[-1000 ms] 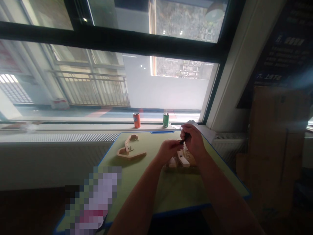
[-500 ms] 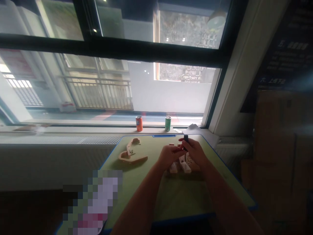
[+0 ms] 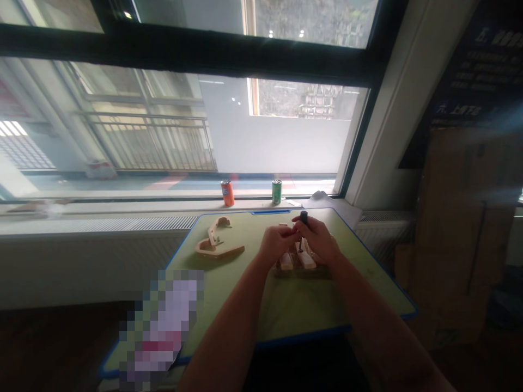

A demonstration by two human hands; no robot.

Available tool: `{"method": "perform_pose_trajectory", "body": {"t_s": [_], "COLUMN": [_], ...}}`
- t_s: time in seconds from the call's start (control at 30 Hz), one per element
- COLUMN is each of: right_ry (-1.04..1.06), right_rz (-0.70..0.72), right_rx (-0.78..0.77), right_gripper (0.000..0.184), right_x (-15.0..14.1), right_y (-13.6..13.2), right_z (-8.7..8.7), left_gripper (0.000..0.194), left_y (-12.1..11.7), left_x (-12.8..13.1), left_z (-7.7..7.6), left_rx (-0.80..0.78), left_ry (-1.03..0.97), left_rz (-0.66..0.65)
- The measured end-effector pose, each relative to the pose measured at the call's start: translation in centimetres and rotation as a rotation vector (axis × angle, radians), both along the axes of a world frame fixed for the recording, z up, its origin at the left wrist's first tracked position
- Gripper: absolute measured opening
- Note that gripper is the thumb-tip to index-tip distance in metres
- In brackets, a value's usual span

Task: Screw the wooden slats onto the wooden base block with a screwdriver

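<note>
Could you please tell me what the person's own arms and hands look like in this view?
The left hand and right hand are ungloved, and the forearms are bare down to the picture's lower edge, with no sleeve in view. No watch or bracelet can be made out; finer details are too small and dim to tell.

Black cylindrical-handled tool (image 3: 303,218): swung from slanting to near upright, tip seemingly down on the pale flat wooden block (image 3: 307,260).
Right hand (image 3: 319,236): lowered around the handle.
</note>
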State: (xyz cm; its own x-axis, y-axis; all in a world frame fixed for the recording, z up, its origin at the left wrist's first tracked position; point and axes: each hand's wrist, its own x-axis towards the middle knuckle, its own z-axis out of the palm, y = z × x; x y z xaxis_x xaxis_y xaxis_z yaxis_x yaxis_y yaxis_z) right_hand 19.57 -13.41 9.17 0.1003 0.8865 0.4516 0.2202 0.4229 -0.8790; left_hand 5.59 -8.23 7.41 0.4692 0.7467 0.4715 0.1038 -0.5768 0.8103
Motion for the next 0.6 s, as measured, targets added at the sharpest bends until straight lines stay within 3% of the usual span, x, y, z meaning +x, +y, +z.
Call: {"method": "perform_pose_trajectory", "body": {"t_s": [0.2,0.6], "right_ry": [0.043,-0.001], "right_rz": [0.016,-0.022], "right_rx": [0.028,0.047], "right_gripper": [0.032,0.027], "right_x": [-0.14,-0.37], "right_y": [-0.40,-0.63], "right_z": [0.17,0.37], "left_gripper": [0.036,0.037], "left_y": [-0.28,-0.02], "left_x": [0.10,0.13], "left_z": [0.00,-0.29], "left_rx": [-0.073,-0.027], "left_ry": [-0.039,-0.031], "left_rz": [-0.019,0.011]}}
